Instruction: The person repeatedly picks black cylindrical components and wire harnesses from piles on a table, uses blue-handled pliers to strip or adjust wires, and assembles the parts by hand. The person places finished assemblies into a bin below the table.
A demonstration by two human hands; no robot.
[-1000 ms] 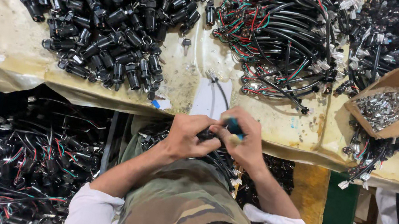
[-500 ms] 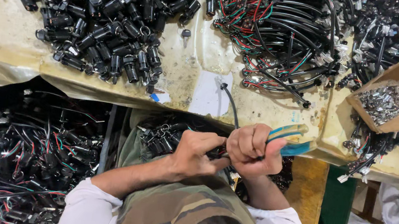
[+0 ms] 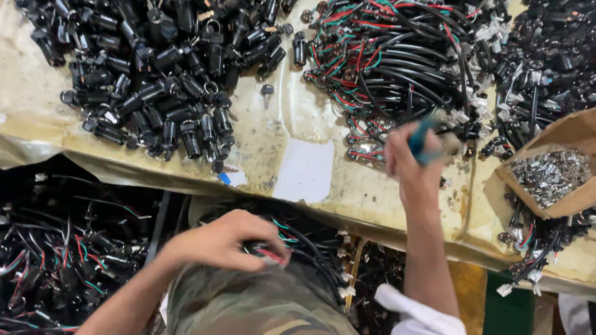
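Note:
My right hand [image 3: 410, 158] reaches out over the table, shut on a tool with blue handles [image 3: 421, 138], right at the edge of a pile of black cables with red and green wires [image 3: 394, 44]. My left hand [image 3: 226, 240] stays low near my lap, fingers closed on a bundle of wires with a red lead [image 3: 269, 254]. More wired cables [image 3: 311, 248] lie on my camouflage-patterned lap.
A heap of black cylindrical lock parts [image 3: 147, 45] covers the table's left. An open cardboard box of small shiny metal pieces [image 3: 559, 171] sits at the right. The table [image 3: 6, 104] has a stained plastic cover. Loose wire harnesses [image 3: 26, 256] fill a bin below left.
My hands were together near my lap. The right hand has lifted away with the blue-handled tool and stretched forward to the cable pile. The left hand stayed down on the wires.

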